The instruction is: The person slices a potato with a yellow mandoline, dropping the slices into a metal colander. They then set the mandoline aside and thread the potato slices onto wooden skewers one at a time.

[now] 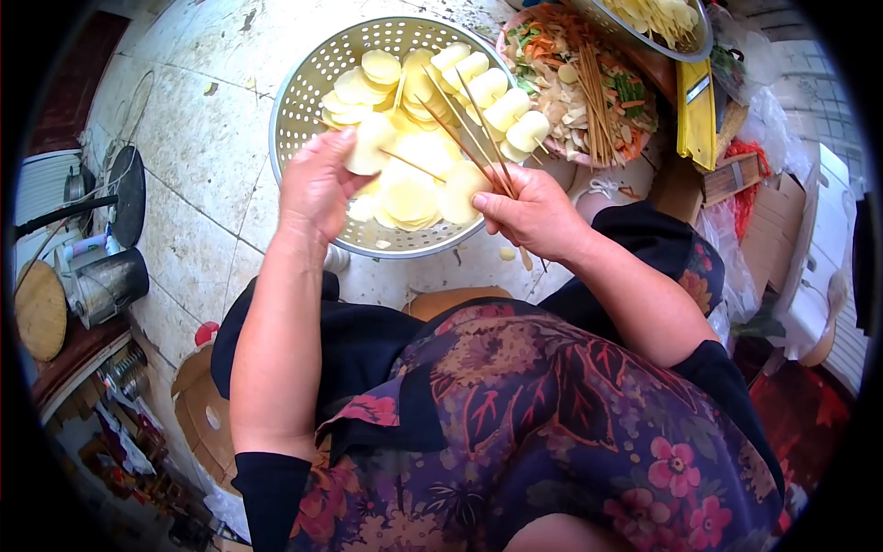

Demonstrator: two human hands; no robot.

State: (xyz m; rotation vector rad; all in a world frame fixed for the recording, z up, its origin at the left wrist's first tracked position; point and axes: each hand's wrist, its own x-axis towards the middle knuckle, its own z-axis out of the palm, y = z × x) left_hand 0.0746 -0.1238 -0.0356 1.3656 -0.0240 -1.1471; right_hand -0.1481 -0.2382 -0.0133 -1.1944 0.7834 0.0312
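Note:
My left hand (pixel 311 184) pinches a thin, pale yellow potato slice (pixel 371 140) over a metal colander (pixel 288 110). A thin wooden skewer (pixel 412 164) points at that slice and runs right into another potato slice (pixel 462 191) at my right thumb. My right hand (pixel 536 213) is closed round a small bunch of bamboo skewers (pixel 499 179), which fan out up and to the left. Loose potato slices (pixel 409 198) lie in the colander beneath both hands. At its right side rest skewers threaded with folded slices (pixel 506 109).
Right of the colander, a pink-rimmed container of mixed cut vegetables (pixel 561 78) has a bundle of bamboo skewers (pixel 596 110) on top. Another metal bowl (pixel 696 41) holds more slices. Boxes and plastic bags crowd the right; a metal pot (pixel 108 283) stands left.

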